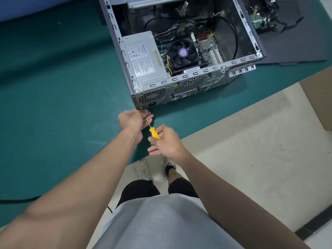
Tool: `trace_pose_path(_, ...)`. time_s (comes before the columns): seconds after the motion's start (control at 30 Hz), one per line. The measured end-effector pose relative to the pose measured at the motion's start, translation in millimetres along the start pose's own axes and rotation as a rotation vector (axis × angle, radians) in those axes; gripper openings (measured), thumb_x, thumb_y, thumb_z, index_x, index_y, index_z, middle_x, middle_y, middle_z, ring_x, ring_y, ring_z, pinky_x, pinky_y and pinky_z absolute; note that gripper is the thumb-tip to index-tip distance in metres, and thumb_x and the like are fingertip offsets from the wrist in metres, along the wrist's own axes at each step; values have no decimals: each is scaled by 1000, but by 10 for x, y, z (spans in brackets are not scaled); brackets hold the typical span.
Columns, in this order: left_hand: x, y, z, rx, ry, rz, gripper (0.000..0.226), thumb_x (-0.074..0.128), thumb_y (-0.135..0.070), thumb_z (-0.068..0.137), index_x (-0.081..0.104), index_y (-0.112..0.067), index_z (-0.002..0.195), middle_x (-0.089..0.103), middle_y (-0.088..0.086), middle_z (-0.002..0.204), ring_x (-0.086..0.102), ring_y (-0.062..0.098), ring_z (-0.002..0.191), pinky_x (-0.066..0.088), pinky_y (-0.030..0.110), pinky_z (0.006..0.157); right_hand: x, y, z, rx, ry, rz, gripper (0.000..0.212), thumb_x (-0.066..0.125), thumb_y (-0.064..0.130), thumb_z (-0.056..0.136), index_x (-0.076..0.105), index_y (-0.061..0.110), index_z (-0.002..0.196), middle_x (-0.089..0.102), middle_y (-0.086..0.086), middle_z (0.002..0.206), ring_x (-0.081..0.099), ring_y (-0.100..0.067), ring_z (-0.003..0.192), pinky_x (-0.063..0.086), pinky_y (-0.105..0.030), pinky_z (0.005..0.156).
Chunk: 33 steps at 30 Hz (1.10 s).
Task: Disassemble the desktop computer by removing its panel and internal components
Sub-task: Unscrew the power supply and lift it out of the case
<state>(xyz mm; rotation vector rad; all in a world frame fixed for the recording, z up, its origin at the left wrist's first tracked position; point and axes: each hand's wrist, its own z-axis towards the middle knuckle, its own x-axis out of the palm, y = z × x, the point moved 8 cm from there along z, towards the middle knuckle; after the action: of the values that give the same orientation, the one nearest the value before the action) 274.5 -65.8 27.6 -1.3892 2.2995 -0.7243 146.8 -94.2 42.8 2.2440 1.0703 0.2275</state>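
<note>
Two hands meet at the table's [53, 87] near edge: the right hand [166, 141] is wrapped around the yellow handle of a screwdriver [152, 129], and the left hand [133, 120] pinches its metal shaft close to the tip. That tip sits at the lower rear corner of the case [179, 87]. Beyond, the case lies open on its side, showing the power supply [143, 58] beside the fan [183, 53], with the panel [287, 47] lying at the far right.

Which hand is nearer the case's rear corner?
Left. The left hand is at the lower rear corner of the case, pinching the screwdriver shaft by its tip. The right hand grips the handle, farther back.
</note>
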Motion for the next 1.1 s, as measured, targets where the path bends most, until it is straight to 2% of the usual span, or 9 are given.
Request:
trace_pose_path(0.13, 43, 44, 1, -43, 122, -114, 10, 46, 10, 95, 54, 4, 100, 68, 22, 95, 72, 28, 80, 60, 31, 70, 144, -85, -90, 130, 283, 199, 32, 43, 3, 99, 40, 3, 131, 56, -19, 108, 66, -33, 93, 57, -36, 79)
trace_pose_path(0.2, 37, 45, 9, -43, 138, -121, 9, 47, 10, 94, 54, 4, 97, 68, 22, 94, 72, 29, 81, 60, 32, 72, 128, -53, -61, 84, 239, 72, 24, 44, -2, 97, 46, 0, 121, 58, -19, 100, 68, -35, 89, 58, -36, 77)
trace_pose_path(0.33, -22, 32, -4, 3, -8, 14, 8, 59, 10, 88, 64, 5, 87, 71, 14, 83, 70, 22, 65, 59, 27, 62, 125, 20, -2, 2, 74, -168, 17, 59, -2, 89, 48, 4, 101, 62, -17, 85, 72, -27, 72, 60, -38, 69)
trace_pose_path(0.43, -21, 33, -7, 7, -38, 6, 16, 55, 10, 90, 64, 3, 79, 70, 16, 80, 72, 23, 65, 59, 26, 60, 129, -18, -14, 21, 46, -46, 24, 63, 2, 88, 44, 7, 103, 62, -15, 84, 71, -29, 71, 60, -39, 69)
trace_pose_path(0.6, 77, 61, 0, -42, 158, -130, 14, 44, 11, 94, 55, 3, 89, 67, 22, 92, 71, 30, 81, 59, 34, 79, 222, -13, -109, 124, 314, 240, 29, 46, 2, 97, 41, 4, 126, 59, -19, 106, 66, -35, 95, 57, -36, 78)
trace_pose_path(0.77, -20, 37, 7, 4, 2, -19, 6, 58, 9, 89, 63, 6, 90, 71, 20, 90, 72, 26, 71, 60, 28, 63, 120, 97, -48, 3, 124, -109, 12, 54, -1, 93, 47, 5, 100, 57, -15, 88, 70, -30, 78, 60, -40, 66)
trace_pose_path(0.87, -30, 8, 9, 27, -59, 30, 10, 57, 7, 90, 64, 9, 96, 71, 20, 90, 72, 26, 70, 59, 27, 58, 67, 49, -32, 24, 45, -71, 19, 61, 1, 90, 45, 8, 99, 58, -13, 85, 70, -27, 72, 60, -38, 62)
trace_pose_path(1.0, 43, 20, -17, -15, 74, -78, 13, 44, 10, 95, 53, 1, 90, 67, 21, 91, 72, 29, 79, 61, 33, 71, 156, -4, -95, 96, 246, 174, 24, 47, 4, 97, 43, 2, 121, 58, -18, 103, 67, -32, 87, 59, -36, 75)
trace_pose_path(1.1, 44, 34, -19, -15, 98, -122, 14, 45, 11, 94, 52, 0, 88, 67, 20, 92, 72, 30, 82, 60, 33, 73, 152, 31, -94, 63, 240, 89, 21, 46, -2, 96, 45, 1, 117, 59, -19, 99, 68, -36, 90, 59, -34, 73)
